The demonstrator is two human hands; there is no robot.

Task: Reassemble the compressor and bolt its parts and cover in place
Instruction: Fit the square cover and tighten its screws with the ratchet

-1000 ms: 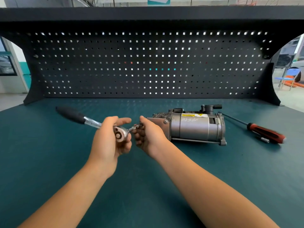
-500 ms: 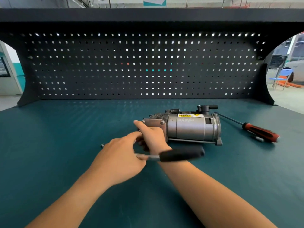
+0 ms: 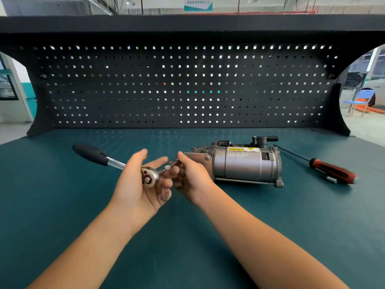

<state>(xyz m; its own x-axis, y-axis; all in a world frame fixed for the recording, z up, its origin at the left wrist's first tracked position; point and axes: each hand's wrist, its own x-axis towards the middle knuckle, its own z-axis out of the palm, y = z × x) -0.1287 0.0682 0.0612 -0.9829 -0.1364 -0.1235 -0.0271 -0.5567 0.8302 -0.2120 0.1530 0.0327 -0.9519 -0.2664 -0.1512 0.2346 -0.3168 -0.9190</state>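
The grey compressor (image 3: 243, 163) lies on its side on the green bench (image 3: 62, 195), its flat end plate facing left. A ratchet wrench (image 3: 116, 162) with a black handle points up and left; its round head sits in the palm of my left hand (image 3: 141, 184), whose fingers are mostly stretched out around it. A thin extension bit runs from the head toward the compressor's end plate. My right hand (image 3: 189, 178) pinches that bit at its tip, just left of the plate. What the tip meets is hidden by my fingers.
A red and black screwdriver (image 3: 331, 170) lies to the right of the compressor, with a small silver socket (image 3: 331, 180) beside its handle. A black pegboard (image 3: 187, 86) closes the back of the bench.
The wrench handle swung from pointing right, across my right forearm, back up to the left. My left hand turned palm up, under the wrench head.
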